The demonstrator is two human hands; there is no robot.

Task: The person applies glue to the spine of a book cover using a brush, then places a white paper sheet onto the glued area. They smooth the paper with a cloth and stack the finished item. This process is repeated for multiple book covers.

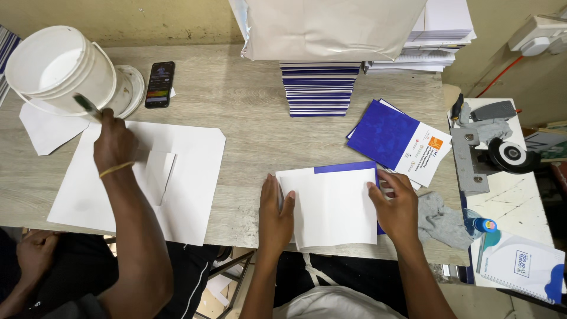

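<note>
1. Both forearms of the wearer come up from the bottom edge and meet a white folded sheet (pixel 331 207) lying flat at the near edge of the wooden table (pixel 248 100). The sheet sits directly between the two hands; its long side runs left to right, and a blue cover (pixel 345 168) shows as a strip along its far edge.
2. Left hand (pixel 276 210) lies open, palm down, along the sheet's left edge, fingers straight and pointing away, pressing rather than gripping.
3. Right hand (pixel 394 204) rests on the right edge, fingers curled loosely, fingertips on the paper; whether the thumb is under the edge I cannot tell. Both hands are equally close, one per short side.
4. Far side, behind the sheet: a stack of blue-edged booklets (pixel 319 88), with a large white paper bundle (pixel 331 26) on top.
5. Right of the sheet: loose blue-and-white covers (pixel 398 139), a grey rag (pixel 443 218), a metal stapling device (pixel 472 156).
6. Left: another person's hand (pixel 113 142) holds a green-handled brush (pixel 87 105) over a large white sheet (pixel 147 177), beside a white bucket (pixel 59 68) and a phone (pixel 160 84).
</note>
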